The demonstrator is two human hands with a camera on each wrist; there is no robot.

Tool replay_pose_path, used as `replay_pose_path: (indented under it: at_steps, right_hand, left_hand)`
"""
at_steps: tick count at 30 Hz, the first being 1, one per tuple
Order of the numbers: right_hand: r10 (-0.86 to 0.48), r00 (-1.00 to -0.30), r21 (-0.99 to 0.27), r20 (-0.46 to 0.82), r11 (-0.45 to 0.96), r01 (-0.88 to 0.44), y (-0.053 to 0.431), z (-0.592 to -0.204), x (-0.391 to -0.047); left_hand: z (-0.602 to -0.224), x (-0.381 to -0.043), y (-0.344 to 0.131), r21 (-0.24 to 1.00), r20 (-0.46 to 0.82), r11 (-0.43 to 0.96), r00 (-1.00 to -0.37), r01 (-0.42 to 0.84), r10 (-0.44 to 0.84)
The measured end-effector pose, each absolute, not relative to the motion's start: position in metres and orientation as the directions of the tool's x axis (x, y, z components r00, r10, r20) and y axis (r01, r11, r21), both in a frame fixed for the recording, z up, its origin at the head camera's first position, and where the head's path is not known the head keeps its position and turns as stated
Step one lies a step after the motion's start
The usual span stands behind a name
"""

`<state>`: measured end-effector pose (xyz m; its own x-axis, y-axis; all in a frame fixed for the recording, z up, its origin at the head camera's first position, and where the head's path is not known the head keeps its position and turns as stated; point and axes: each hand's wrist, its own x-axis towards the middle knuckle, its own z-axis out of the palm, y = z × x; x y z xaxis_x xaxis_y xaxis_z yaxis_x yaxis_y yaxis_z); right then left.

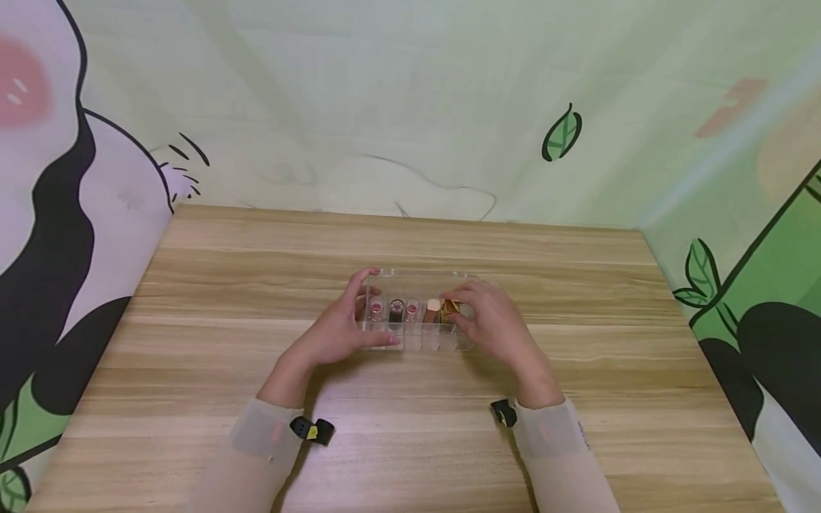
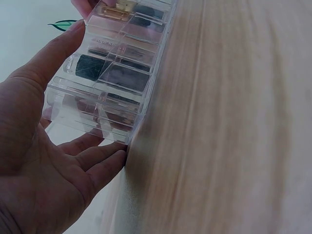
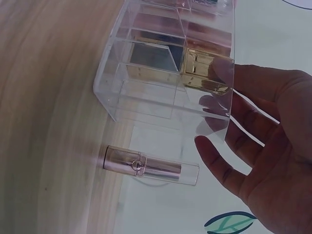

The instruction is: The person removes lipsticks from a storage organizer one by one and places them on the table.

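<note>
One gold tube (image 3: 200,75) pointing up, long axis vertical, pinched tight in right hand (image 1: 499,324); left hand (image 1: 333,324)'s wide around the clear organizer (image 1: 417,340).

Gold-ended lipstick (image 3: 197,68), clear organizer (image 1: 418,338), brown wood-grain tabletop (image 1: 410,456), pale-green wall (image 1: 398,92)

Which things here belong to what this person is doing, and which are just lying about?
In the job:
- Left hand, gripping the clear organizer
- Right hand, pinching a gold lipstick tube
- Lipsticks inside
- Lone upright lipstick outside, probably

Just around:
- Printed wall covering
- Wooden table
</note>
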<state>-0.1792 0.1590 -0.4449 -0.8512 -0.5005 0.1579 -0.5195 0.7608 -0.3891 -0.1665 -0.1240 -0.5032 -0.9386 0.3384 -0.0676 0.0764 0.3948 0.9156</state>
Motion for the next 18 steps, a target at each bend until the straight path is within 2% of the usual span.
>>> replay_pose_path:
  at_steps: [18]
  right_hand:
    - [-0.459,-0.871,-0.467,0.175,0.740,-0.484,0.1638,-0.4405,-0.1786]
  left_hand:
    - [-0.5014,-0.1658,-0.1234,0.918,-0.078,0.391,-0.941,0.061,0.329]
